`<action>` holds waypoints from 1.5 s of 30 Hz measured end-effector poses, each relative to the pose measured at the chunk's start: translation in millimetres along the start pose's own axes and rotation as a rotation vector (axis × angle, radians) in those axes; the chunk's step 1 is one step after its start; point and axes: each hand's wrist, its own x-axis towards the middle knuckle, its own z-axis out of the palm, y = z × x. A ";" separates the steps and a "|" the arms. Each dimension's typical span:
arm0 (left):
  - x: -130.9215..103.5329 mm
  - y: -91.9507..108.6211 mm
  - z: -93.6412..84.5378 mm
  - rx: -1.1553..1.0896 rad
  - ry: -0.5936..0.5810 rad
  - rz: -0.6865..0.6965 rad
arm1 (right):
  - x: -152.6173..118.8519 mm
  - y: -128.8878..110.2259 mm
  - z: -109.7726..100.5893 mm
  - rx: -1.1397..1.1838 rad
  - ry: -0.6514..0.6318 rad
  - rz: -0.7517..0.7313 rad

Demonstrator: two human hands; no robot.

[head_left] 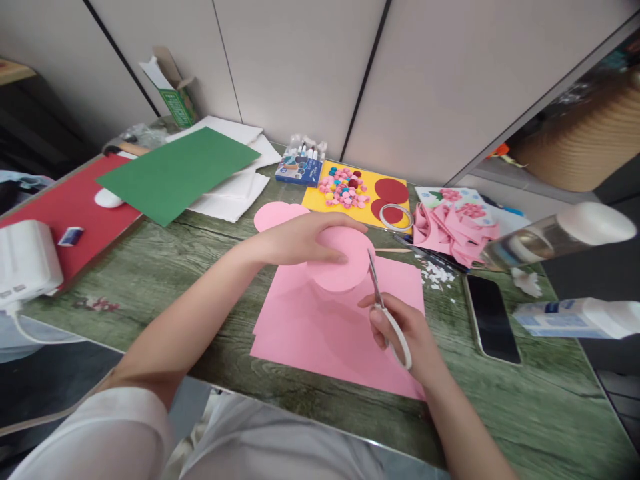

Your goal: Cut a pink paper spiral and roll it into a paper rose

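Observation:
My left hand [325,239] is closed on a round piece of pink paper [345,270], thumb on top and the other fingers behind it. The disc is held above pink sheets [320,333] lying on the table. In my right hand [400,320] is a pair of scissors [377,287] with white handles. Its blades point away from me and touch the right edge of the disc. The blades look nearly closed together. Beyond my left wrist lie more pink paper circles [274,215], partly covered by the hand.
Behind are a yellow sheet [325,175] with small coloured balls and red circles, a tape roll [396,218] and pink scraps [453,233]. To the right are a phone [493,317], a clear bottle [530,243] and a white bottle [575,318]. A green sheet [180,173] lies left.

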 end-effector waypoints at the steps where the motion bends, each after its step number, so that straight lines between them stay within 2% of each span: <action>1: -0.1 -0.1 -0.3 0.003 -0.003 -0.007 | -0.2 0.1 -0.1 0.000 -0.001 0.002; 10: -1.8 -1.7 -1.6 0.016 -0.106 0.042 | 1.5 0.9 -1.4 0.028 -0.063 -0.022; 16: -2.0 -2.5 0.3 0.016 -0.131 0.039 | 1.2 2.3 -2.1 0.031 -0.070 -0.023; 24: -1.2 -3.5 -1.0 0.018 -0.077 0.055 | 0.4 1.5 -2.6 0.037 -0.048 -0.018; 37: -3.5 1.7 -6.3 0.064 -0.031 -0.012 | 0.1 2.5 -2.8 0.026 -0.041 0.025; 45: -3.9 0.4 -7.2 0.057 -0.020 0.023 | 0.1 -2.5 -3.2 -0.006 -0.047 0.045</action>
